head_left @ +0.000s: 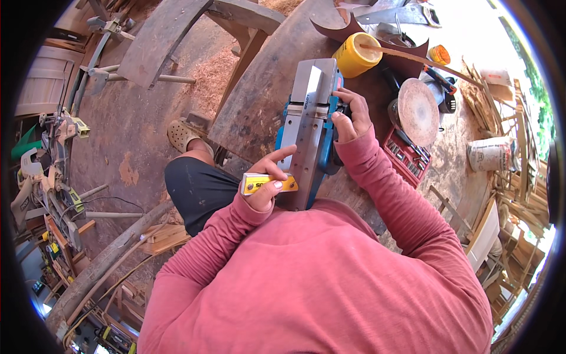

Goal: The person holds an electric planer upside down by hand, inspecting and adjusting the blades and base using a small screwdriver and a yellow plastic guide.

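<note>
An electric hand planer [313,79] with a blue body lies with its metal sole facing up on the wooden workbench. Lengthwise on the sole rests the steel blade of a try square, whose yellow handle [254,184] is toward my body. My left hand [261,199] pinches that handle between thumb and fingers, with the index finger stretched out toward the blade. At the planer's right side, my right hand [355,118] is closed around the edge near the gap in the sole. The undersides of its fingers are hidden.
Beyond the planer stands a yellow tub [358,56], with a curved brown sheet behind it. To the right are a round disc [417,112] and a red socket set case [407,156]. A handsaw [401,15] lies at the back. Clamps [65,127] and wood crowd the left.
</note>
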The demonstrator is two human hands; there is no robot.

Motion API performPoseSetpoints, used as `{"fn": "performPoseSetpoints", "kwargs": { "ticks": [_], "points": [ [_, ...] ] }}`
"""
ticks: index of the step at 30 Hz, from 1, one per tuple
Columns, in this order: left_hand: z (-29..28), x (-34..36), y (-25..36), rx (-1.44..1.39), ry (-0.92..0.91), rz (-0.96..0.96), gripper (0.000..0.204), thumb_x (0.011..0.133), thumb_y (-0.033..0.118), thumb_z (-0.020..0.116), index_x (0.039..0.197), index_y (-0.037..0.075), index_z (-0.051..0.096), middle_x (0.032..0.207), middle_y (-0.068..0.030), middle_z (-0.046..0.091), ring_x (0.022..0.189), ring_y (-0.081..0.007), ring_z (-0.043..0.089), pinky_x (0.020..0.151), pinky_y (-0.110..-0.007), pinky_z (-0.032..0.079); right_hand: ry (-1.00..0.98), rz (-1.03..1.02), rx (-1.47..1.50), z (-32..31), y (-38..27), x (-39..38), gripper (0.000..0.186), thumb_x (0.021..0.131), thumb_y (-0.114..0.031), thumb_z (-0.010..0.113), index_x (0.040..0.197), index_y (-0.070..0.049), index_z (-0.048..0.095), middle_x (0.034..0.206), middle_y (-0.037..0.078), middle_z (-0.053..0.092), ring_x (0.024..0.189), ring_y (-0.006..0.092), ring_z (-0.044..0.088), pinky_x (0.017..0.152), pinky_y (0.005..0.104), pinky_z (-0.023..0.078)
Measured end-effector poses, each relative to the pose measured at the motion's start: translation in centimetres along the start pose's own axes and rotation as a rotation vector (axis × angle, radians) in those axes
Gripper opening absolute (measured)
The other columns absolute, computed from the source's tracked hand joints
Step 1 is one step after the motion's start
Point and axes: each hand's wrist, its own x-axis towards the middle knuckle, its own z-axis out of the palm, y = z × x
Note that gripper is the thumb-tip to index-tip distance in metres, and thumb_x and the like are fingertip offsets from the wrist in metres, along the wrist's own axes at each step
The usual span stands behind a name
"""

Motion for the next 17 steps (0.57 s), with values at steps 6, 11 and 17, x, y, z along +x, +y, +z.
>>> {"fn": "performPoseSetpoints", "kwargs": {
  "ticks": [6,11,17],
  "points": [
    [0.6,0.3,0.5,0.009,0.006,-0.007,0.013,0.088,0.003,0.053,0.096,0.005,0.062,0.161,-0.0253,0.049,0.128,-0.0182,0.060,0.109,-0.031,0.045,0.015,0.010,0.001,0.1,-0.2,0.0,0.043,0.090,-0.015,0.060,0.130,0.001,0.062,0.138,0.025,0.059,0.129,0.0393,0.057,0.116,0.0449,0.042],
    [0.7,0.3,0.4,0.052,0.041,0.024,0.011,0.084,0.007,0.055,0.094,0.005,0.061,0.159,-0.0297,0.050,0.124,-0.0187,0.064,0.097,-0.027,0.049,0.015,0.041,0.045,0.2,-0.2,0.0,0.044,0.091,-0.014,0.060,0.131,0.002,0.061,0.138,0.025,0.059,0.130,0.0391,0.056,0.116,0.0444,0.042],
    [0.5,0.1,-0.1,0.028,0.029,0.018,0.014,0.084,0.007,0.056,0.096,0.005,0.062,0.161,-0.0304,0.047,0.151,-0.0339,0.047,0.122,-0.039,0.036,-0.034,-0.073,-0.032,0.0,1.1,-0.2,0.047,0.091,-0.018,0.064,0.134,0.001,0.061,0.142,0.022,0.057,0.133,0.0386,0.053,0.118,0.0442,0.040]
  ]
}}
